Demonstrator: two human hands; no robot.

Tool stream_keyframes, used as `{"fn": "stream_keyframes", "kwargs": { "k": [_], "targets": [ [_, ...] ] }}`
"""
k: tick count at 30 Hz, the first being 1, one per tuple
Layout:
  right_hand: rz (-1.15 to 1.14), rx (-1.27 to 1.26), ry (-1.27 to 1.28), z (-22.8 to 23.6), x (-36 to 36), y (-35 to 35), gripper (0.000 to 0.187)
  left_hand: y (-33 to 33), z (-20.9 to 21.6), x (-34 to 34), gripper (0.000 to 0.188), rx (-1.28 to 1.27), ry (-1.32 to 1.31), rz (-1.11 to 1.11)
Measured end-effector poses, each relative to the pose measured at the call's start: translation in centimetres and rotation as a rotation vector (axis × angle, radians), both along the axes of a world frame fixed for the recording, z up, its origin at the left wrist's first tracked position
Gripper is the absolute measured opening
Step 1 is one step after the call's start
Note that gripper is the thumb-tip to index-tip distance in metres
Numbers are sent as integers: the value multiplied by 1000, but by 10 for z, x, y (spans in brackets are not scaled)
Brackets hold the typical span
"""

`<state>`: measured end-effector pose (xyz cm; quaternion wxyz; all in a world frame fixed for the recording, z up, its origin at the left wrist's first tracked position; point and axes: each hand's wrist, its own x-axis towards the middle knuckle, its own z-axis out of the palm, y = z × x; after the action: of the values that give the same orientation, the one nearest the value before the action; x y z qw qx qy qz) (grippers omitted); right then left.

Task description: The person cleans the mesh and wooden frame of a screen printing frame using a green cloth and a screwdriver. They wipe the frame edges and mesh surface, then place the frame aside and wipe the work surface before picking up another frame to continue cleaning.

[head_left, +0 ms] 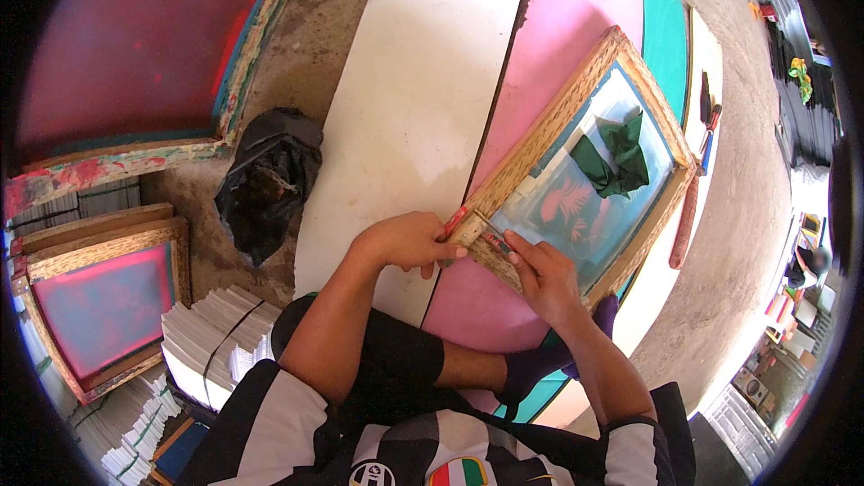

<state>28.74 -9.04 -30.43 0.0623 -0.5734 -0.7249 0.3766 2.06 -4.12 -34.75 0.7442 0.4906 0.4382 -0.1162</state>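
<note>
A wooden screen-printing frame (630, 261) lies tilted on the striped white, pink and green surface in front of me. Its pale blue mesh (549, 175) carries a pinkish leaf-like figure, and a crumpled dark green cloth (616, 157) rests on it. My left hand (409, 241) is closed at the frame's near left corner, beside a small red piece (456, 220) whose kind I cannot make out. In my right hand (544, 277) is a small tool with a red and grey handle (498, 241), held against the wood by that corner. My fingers hide its tip.
A black plastic bag (270, 184) sits left of the surface. Larger paint-stained screen frames (220, 126) and smaller pink-meshed ones (103, 306) stand farther left, near bundled paper stacks (211, 333). Brushes (708, 121) and a brown stick (684, 225) lie along the right edge.
</note>
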Motion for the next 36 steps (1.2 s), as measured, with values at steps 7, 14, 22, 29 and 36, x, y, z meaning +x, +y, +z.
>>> {"fn": "stream_keyframes", "kwargs": {
  "k": [7,14,22,29,36],
  "targets": [
    [-11,-17,10,-2,0,-3,35,-2,-3,0,54,-23,-8,19],
    [122,80,-239,11,-9,-6,36,3,7,2,49,-6,24,-4],
    [138,83,-200,3,-4,-3,37,4,8,3,49,31,15,-25],
    [-5,-39,-97,9,-12,2,32,6,14,4,48,51,24,-39],
    [-68,-187,-44,20,-17,10,32,-3,-2,2,51,62,-13,-10]
  ]
}}
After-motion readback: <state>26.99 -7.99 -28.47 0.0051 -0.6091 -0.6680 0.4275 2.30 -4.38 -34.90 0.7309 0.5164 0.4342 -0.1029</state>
